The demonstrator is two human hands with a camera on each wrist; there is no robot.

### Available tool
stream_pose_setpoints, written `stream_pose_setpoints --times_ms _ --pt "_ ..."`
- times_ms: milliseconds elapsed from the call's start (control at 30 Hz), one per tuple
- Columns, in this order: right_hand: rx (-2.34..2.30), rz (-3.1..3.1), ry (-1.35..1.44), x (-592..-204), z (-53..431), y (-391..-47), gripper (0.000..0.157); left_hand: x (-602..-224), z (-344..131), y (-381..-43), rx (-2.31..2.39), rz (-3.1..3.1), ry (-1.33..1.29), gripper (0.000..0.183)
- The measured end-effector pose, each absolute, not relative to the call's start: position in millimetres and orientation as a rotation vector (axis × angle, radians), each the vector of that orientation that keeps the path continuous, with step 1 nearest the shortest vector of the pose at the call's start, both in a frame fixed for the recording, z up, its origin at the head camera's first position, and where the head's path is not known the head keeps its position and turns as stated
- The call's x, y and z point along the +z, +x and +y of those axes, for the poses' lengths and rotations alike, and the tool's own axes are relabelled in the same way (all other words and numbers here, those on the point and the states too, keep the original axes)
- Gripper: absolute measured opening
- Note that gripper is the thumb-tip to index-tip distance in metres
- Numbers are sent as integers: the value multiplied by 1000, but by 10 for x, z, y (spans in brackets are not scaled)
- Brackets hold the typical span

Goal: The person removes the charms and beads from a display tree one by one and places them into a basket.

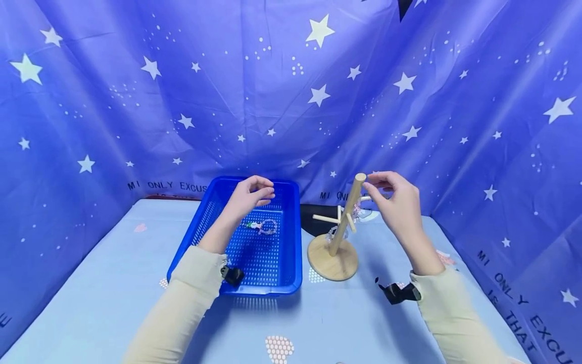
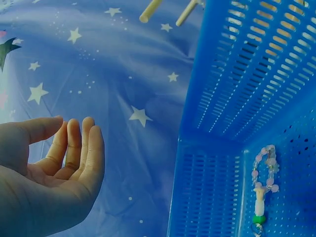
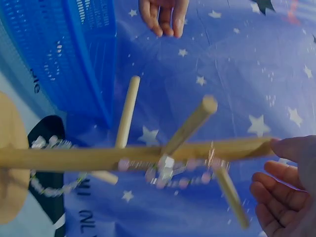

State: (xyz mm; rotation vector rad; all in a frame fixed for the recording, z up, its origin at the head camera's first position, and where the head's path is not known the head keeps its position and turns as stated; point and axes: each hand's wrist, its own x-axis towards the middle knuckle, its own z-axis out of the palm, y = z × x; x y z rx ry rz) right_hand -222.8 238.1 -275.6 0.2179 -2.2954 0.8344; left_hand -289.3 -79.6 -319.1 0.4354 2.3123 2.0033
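Over the far part of a blue plastic basket [image 1: 278, 288] is my left hand [image 1: 249, 196], fingers loosely bent and holding nothing. A beaded bracelet [image 1: 269, 227] with pink beads and a white-and-green charm lies on the basket floor. To the right stands a wooden rack [image 1: 349, 215] with a round base and several pegs. My right hand [image 1: 400, 202] is beside the top of its post, thumb tip right at the post's end and fingers loosely bent. A pink beaded bracelet [image 3: 183, 181] hangs on an upper peg; a pale beaded bracelet [image 3: 57, 190] hangs lower.
A light blue cloth [image 1: 318, 323] with heart prints covers the table. Behind and at both sides hangs a blue star-print curtain [image 1: 254, 101]. A dark flat item [image 1: 313, 211] lies behind the rack. Each wrist wears a small black camera [image 1: 233, 276].
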Motion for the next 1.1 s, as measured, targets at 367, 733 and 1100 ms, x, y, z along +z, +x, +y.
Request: stream_pose_setpoints --times_ms 367,733,1100 --pt "718 -2358 190 -2559 2180 -2303 29 -3156 -661 -2824 1992 2283 455 24" --pt "767 -2435 242 -2503 2271 -2244 25 -3148 -587 -2746 1962 2281 475 22" --pt "855 -2525 402 -2399 2423 -2201 26 -3123 -381 -2671 1878 2272 601 24"
